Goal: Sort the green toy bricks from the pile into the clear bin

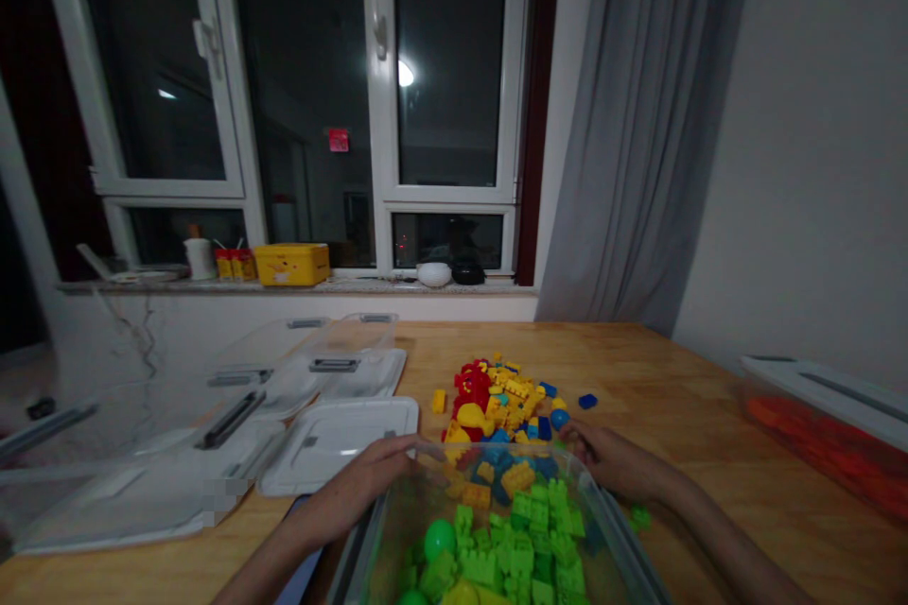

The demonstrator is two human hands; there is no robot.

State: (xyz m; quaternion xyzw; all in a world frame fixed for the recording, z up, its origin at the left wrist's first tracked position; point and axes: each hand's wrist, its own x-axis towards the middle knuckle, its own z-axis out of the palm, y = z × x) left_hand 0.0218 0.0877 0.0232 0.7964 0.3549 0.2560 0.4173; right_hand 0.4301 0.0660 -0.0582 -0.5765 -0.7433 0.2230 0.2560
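A clear plastic storage bin (617, 529) stands close in front of me, with green building blocks (497, 562) and a green ball (440, 540) inside. My left hand (389, 461) is closed over its far left corner, fingers partly hidden behind the wall. Beyond the far right corner, my right hand (602, 458) has its fingers curled together beside a blue ball (560, 419). A hint of green shows near those fingertips, too small to name. Behind the bin lies a pile of yellow blocks (515, 397), with red and blue pieces among them.
Open clear bins (142, 501) and a white lid (347, 440) occupy the table's left side. At right stands a lidded bin of orange-red pieces (823, 435). A loose green block (639, 517) lies by my right forearm, and a blue block (587, 401) lies beyond.
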